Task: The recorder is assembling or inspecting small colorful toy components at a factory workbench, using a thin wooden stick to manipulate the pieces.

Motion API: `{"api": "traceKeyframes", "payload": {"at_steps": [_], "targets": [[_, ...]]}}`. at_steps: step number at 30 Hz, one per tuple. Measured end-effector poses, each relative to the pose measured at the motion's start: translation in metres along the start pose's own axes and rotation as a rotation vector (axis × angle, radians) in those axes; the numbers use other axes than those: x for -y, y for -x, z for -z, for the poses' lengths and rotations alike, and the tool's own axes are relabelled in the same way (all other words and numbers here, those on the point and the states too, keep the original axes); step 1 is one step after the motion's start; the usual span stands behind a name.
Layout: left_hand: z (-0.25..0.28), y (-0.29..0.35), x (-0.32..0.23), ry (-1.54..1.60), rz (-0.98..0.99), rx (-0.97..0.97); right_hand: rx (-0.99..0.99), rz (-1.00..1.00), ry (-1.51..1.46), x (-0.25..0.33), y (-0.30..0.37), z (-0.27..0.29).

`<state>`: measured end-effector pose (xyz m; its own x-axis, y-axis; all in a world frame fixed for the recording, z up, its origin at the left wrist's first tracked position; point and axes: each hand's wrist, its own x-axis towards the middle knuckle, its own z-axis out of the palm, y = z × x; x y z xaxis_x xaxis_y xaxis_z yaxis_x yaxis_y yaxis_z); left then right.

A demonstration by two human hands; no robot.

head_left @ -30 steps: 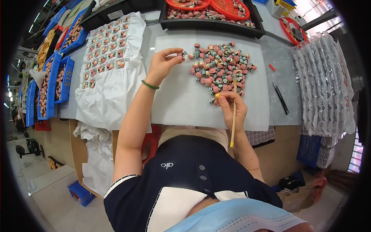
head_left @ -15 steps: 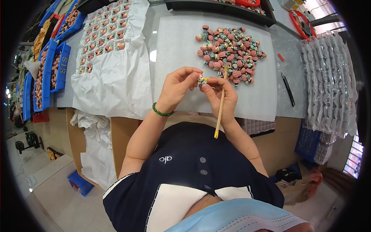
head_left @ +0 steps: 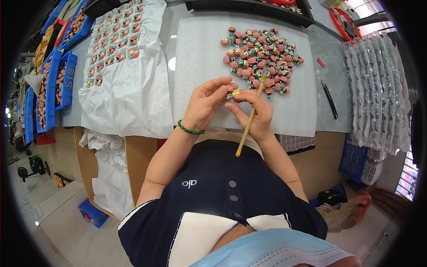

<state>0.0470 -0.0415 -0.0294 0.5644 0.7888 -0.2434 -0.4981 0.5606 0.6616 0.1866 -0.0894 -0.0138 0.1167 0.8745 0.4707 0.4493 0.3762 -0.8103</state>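
My left hand (head_left: 201, 106) pinches a small figurine (head_left: 230, 91) with a pink, bumpy top between thumb and fingertips. A wooden-handled brush (head_left: 247, 129) is lodged in my right hand (head_left: 259, 112), its bristle end pointing away from me and its yellow-tipped handle toward my body. The right index finger, with something yellow at its tip, reaches to the figurine, while the right thumb stands apart from it. Just beyond my hands, a pile of similar pink-and-grey figurines (head_left: 278, 84) lies on a white sheet (head_left: 200, 49).
At the left, a tray of figurines (head_left: 118, 40) is partly covered by white paper (head_left: 126, 98). Blue bins (head_left: 66, 82) stand farther left. To the right lie a black pen (head_left: 329, 99), a small red piece (head_left: 320, 62) and stacked clear plastic trays (head_left: 376, 93). A black tray (head_left: 249, 9) borders the far side.
The figurine has been turned, so its pink top now faces up. My right thumb has moved off it, and the brush handle's near end has swung left.
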Motion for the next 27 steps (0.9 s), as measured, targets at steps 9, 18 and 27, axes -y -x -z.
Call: {"api": "traceKeyframes", "payload": {"at_steps": [9, 18, 27], "targets": [[-0.005, 0.017, -0.027, 0.138, 0.061, -0.162, 0.318, 0.191, 0.490, -0.004, -0.061, -0.002], [0.016, 0.029, -0.042, 0.065, 0.051, -0.223, 0.546, 0.333, 0.760, 0.006, -0.062, -0.021], [0.007, 0.024, -0.037, 0.058, 0.075, -0.143, -0.097, -0.288, -0.354, 0.024, -0.028, -0.031]]}}
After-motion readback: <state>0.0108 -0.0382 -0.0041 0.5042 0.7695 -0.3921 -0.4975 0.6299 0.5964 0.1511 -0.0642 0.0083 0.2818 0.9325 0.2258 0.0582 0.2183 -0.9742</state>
